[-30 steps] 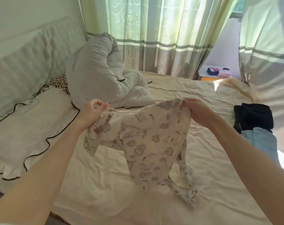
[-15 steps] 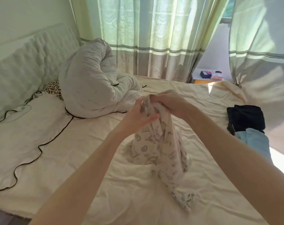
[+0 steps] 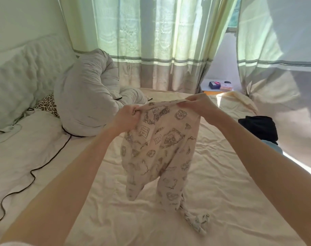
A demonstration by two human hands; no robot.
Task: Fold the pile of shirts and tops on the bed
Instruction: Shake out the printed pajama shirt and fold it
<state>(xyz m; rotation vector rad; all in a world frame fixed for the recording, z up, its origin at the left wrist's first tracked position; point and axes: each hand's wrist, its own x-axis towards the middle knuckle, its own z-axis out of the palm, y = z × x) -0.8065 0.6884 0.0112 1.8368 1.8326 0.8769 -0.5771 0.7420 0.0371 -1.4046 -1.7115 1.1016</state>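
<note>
Grey duvet (image 3: 87,103) bunched at 10 o'clock on the bed (image 3: 222,210), leopard pillow (image 3: 48,104) beside it; left hand (image 3: 126,119) at centre, fingers curled and pinching the top edge of the printed top (image 3: 160,144); right hand (image 3: 197,103) at 1 o'clock of it, fingers pinching the same edge further along; top hangs between both hands, held up over mid-bed, its lower end trailing onto the sheet at 5 o'clock; judged light, thin, very soft and floppy, no stiffness, drapes and bunches, not slippery, not fragile; best held at the two corners of the top edge, kept taut so it hangs flat; black garment (image 3: 257,128) and blue garment (image 3: 273,146) lie at 3 o'clock, well apart from the hands.
</note>
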